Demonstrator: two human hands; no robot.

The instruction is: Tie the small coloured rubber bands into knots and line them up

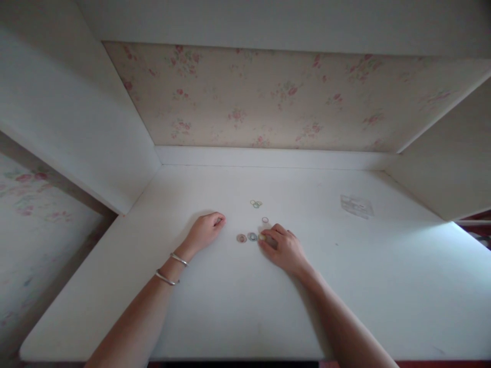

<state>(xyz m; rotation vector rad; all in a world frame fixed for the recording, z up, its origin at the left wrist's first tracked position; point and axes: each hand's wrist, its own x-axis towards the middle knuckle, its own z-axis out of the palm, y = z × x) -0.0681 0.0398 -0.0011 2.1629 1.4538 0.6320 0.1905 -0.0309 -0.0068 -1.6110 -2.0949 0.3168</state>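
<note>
My right hand (pixel 283 247) rests on the white desk (pixel 238 301), its fingertips pinching a small yellowish ring (pixel 262 237). Just left of it lie a blue ring (pixel 252 236) and a reddish ring (pixel 241 238) in a row. A clear ring (pixel 265 220) sits a little behind the fingers. Further back is a small cluster of rings (pixel 256 204). My left hand (pixel 206 230) lies curled on the desk to the left, fingers closed, with two metal bangles (pixel 172 268) on the wrist; whether it holds anything is hidden.
A clear plastic box (pixel 356 205) sits at the back right of the desk. White side panels rise on the left and right, with a floral back wall (pixel 268 97) behind. The desk's front edge runs along the bottom.
</note>
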